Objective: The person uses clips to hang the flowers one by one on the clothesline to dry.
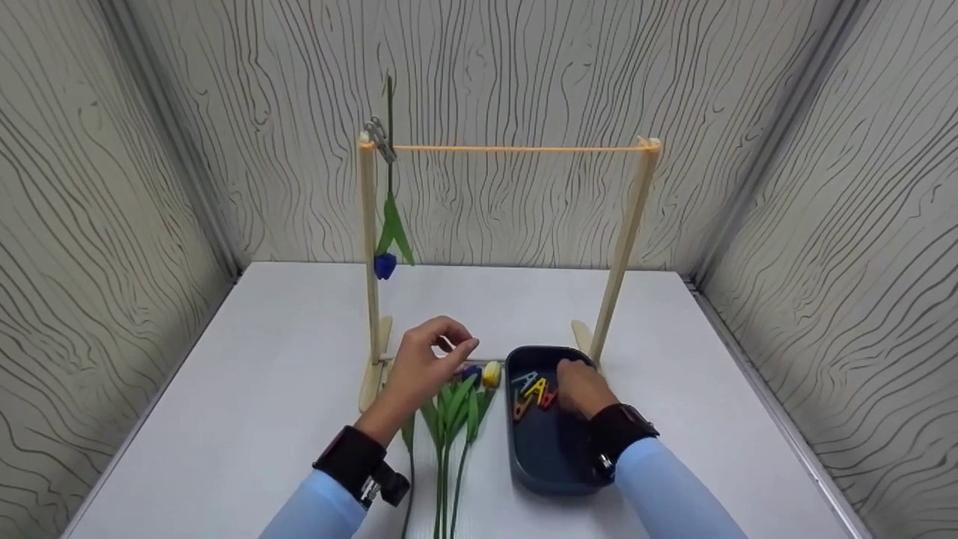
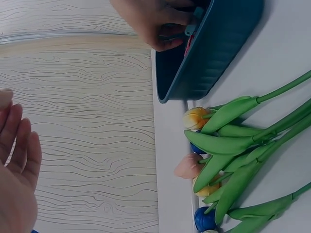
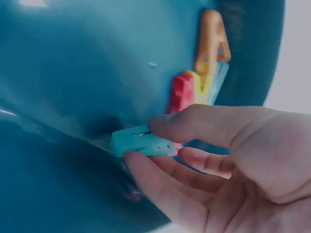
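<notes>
In the right wrist view, my right hand [image 3: 209, 160] pinches a teal clothespin [image 3: 138, 141] between thumb and fingers inside the dark blue bin [image 1: 550, 468]. Beside it in the bin lie a red clothespin [image 3: 181, 91], a yellow clothespin [image 1: 534, 388], an orange-brown clothespin [image 3: 210, 41] and a light blue one. My left hand [image 1: 426, 363] is raised over the artificial tulips [image 1: 449, 419], its fingers loosely bent and holding nothing. A blue tulip [image 1: 385, 266] hangs upside down from the orange string [image 1: 516, 148], where a grey clothespin [image 1: 380, 141] grips its stem.
The string spans two wooden posts, a left post [image 1: 369, 254] and a right post [image 1: 625, 247], standing on the white table [image 1: 224, 419]. The bin sits in front of the right post. Wood-patterned panels [image 1: 516, 67] enclose the table at the back and both sides.
</notes>
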Demonstrator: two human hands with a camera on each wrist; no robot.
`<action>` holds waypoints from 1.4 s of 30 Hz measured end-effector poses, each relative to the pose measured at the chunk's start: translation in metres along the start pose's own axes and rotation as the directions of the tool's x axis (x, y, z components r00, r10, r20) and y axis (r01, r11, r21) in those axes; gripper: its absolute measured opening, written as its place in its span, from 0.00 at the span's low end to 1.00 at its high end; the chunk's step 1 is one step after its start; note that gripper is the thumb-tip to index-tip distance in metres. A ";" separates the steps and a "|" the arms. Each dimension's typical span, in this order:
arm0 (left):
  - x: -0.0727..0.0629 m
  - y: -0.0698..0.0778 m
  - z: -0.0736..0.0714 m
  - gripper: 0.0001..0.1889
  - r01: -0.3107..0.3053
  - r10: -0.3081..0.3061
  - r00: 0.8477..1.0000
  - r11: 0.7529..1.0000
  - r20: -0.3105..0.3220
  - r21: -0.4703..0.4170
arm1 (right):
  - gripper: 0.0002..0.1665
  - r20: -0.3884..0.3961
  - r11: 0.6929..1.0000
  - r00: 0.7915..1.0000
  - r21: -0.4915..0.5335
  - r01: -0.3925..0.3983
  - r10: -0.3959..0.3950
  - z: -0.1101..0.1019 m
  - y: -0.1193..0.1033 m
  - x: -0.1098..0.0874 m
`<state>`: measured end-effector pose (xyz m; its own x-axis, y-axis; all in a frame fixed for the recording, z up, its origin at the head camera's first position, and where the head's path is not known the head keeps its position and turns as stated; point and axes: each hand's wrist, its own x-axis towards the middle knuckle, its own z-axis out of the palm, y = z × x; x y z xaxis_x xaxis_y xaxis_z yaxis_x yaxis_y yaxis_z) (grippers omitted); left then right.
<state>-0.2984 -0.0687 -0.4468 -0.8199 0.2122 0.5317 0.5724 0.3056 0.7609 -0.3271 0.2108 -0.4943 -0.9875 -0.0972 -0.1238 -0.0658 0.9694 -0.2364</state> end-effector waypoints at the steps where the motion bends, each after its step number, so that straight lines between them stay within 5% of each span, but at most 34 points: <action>1: 0.000 0.000 -0.001 0.02 0.004 -0.004 1.000 1.000 -0.001 0.001 | 0.11 -0.006 1.000 1.000 0.017 0.003 -0.003 -0.003 0.001 0.003; 7: 0.001 -0.001 -0.004 0.02 0.023 -0.023 1.000 1.000 -0.008 0.001 | 0.13 -0.051 0.966 0.997 0.249 0.072 -0.061 -0.024 0.004 0.014; 14: 0.000 -0.002 -0.003 0.02 0.044 -0.044 0.999 0.999 -0.010 -0.023 | 0.19 -0.185 0.803 0.976 0.561 0.202 -0.116 -0.041 0.000 0.013; 18: -0.001 -0.002 -0.001 0.02 0.044 -0.044 0.999 0.999 0.000 -0.021 | 0.17 -0.204 0.704 0.972 0.673 0.226 -0.117 -0.052 -0.008 0.009; 20: -0.001 -0.002 -0.001 0.02 0.048 -0.048 0.999 0.999 0.005 -0.021 | 0.17 -0.198 0.680 0.970 0.692 0.241 -0.143 -0.058 -0.011 0.006; 25: 0.001 -0.001 -0.004 0.03 0.079 -0.079 0.997 0.997 -0.011 -0.024 | 0.15 -0.211 0.668 0.960 0.690 0.280 -0.185 -0.072 -0.017 0.003; 33: 0.005 -0.001 -0.014 0.03 0.116 -0.117 0.993 0.993 0.021 0.011 | 0.06 -0.314 0.635 0.940 0.701 0.325 -0.134 -0.092 -0.026 0.004; 38: -0.001 -0.018 -0.026 0.04 0.115 -0.132 0.983 0.984 0.124 0.132 | 0.06 -0.329 0.633 0.933 0.693 0.344 -0.147 -0.099 -0.026 0.004; 42: -0.014 -0.038 -0.035 0.08 0.098 -0.151 0.956 0.973 0.252 0.211 | 0.05 -0.340 0.642 0.927 0.679 0.357 -0.156 -0.101 -0.023 0.004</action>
<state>-0.3087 -0.1155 -0.4705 -0.8705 0.3908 0.2991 0.4759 0.5140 0.7137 -0.3436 0.2112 -0.3917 -0.9541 -0.1648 0.2500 -0.2978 0.4343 -0.8501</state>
